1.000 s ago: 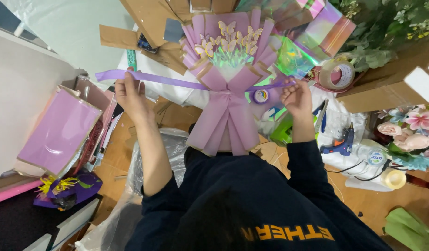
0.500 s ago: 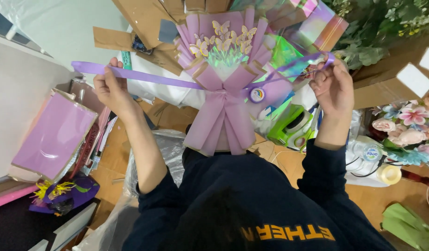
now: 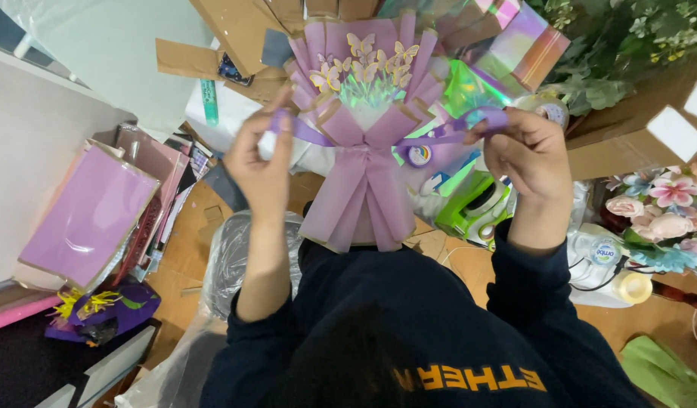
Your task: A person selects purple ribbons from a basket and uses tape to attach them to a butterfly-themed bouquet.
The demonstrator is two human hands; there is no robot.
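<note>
- Cluttered around us in the head view is a wooden table [image 3: 184, 249], with cardboard pieces [image 3: 235, 30] at 12 o'clock and green foliage [image 3: 621, 38] at 1 o'clock.
- We see the purple bouquet [image 3: 360, 151] at the centre of the view, standing upright against our dark sweater, its wrap flaring out below the waist and paper butterflies [image 3: 363, 68] sitting at its top.
- Our left hand [image 3: 261, 162], at 9 o'clock of the bouquet, pinches one end of a purple ribbon [image 3: 303, 130] between thumb and fingers.
- Our right hand [image 3: 530, 159], at 3 o'clock of the bouquet, is closed on the ribbon's other end, fingers curled over it.
- We see the ribbon run from hand to hand across the bouquet's waist, pulled fairly straight.
- At 8 o'clock a stack of pink-purple sheets [image 3: 88, 215] leans beside the table.
- At 4 o'clock of the bouquet lies a green and white tool [image 3: 477, 208], just below our right hand.
- At 3 o'clock, at the frame's edge, are pink artificial flowers [image 3: 666, 204].
</note>
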